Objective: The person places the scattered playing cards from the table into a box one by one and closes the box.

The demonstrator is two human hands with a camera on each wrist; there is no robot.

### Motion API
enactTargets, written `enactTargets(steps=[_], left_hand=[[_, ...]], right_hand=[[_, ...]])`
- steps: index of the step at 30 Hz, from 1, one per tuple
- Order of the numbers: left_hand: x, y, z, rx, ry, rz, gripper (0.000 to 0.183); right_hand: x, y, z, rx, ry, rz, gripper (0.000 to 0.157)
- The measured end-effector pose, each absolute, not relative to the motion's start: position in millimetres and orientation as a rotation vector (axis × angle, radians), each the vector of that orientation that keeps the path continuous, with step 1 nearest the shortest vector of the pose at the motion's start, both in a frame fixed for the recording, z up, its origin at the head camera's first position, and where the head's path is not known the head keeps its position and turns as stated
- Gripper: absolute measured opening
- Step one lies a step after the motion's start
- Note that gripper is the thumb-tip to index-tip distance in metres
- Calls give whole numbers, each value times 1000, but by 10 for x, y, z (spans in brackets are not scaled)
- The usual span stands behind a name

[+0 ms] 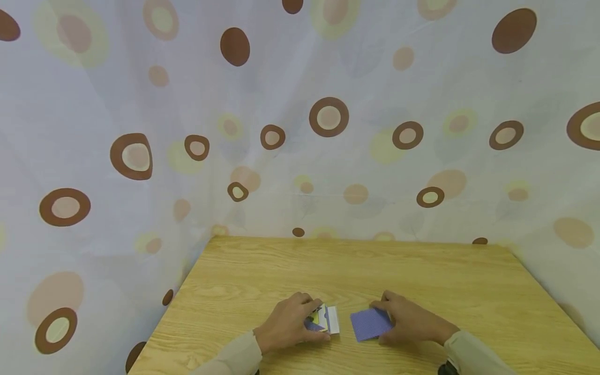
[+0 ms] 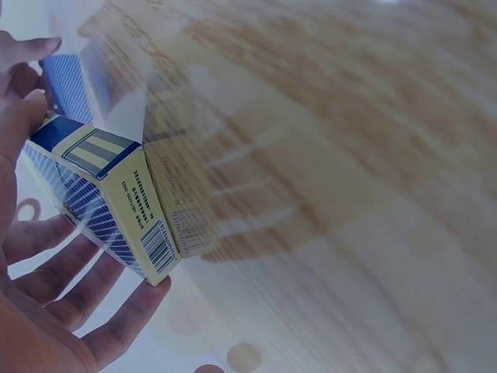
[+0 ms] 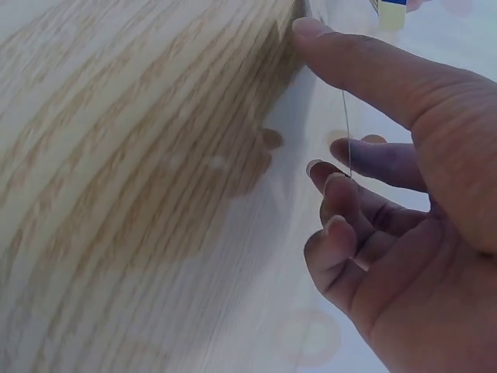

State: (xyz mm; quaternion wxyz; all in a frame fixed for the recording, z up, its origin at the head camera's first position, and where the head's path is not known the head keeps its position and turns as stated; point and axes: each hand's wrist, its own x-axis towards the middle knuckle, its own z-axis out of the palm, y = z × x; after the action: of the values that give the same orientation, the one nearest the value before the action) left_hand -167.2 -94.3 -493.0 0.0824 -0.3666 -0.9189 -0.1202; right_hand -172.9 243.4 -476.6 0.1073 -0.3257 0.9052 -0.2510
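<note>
My left hand (image 1: 287,324) grips a playing-card box (image 1: 321,319) by its sides, thumb on the near side and fingers over the far side. Its white end flap (image 1: 333,320) stands out toward the right. In the left wrist view the same box (image 2: 116,194) shows blue stripes and a barcode end. To the right of the box, my right hand (image 1: 407,317) pinches a blue-backed playing card (image 1: 369,325) between thumb and fingers. Seen edge-on in the right wrist view, the card (image 3: 347,132) is a thin line. A gap separates card and box.
Both hands are low over the near part of a light wooden table (image 1: 262,265). A white curtain with brown and yellow spots (image 1: 290,172) hangs behind the table and along its sides.
</note>
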Motion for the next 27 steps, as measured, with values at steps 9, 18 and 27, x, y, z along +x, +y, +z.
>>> enactTargets(steps=[9, 18, 27], left_hand=[[-1678, -942, -4919, -1091, -2764, -369, 80], [-1676, -947, -4905, -1089, -2769, -391, 80], [-1671, -941, -4898, -1083, -2778, -383, 81]], right_hand=[[-1755, 2403, -4731, -921, 2804, -715, 74], [-1763, 2358, -4689, -835, 2831, -756, 73], [-1769, 2320, -4682, -876, 2874, -767, 74]])
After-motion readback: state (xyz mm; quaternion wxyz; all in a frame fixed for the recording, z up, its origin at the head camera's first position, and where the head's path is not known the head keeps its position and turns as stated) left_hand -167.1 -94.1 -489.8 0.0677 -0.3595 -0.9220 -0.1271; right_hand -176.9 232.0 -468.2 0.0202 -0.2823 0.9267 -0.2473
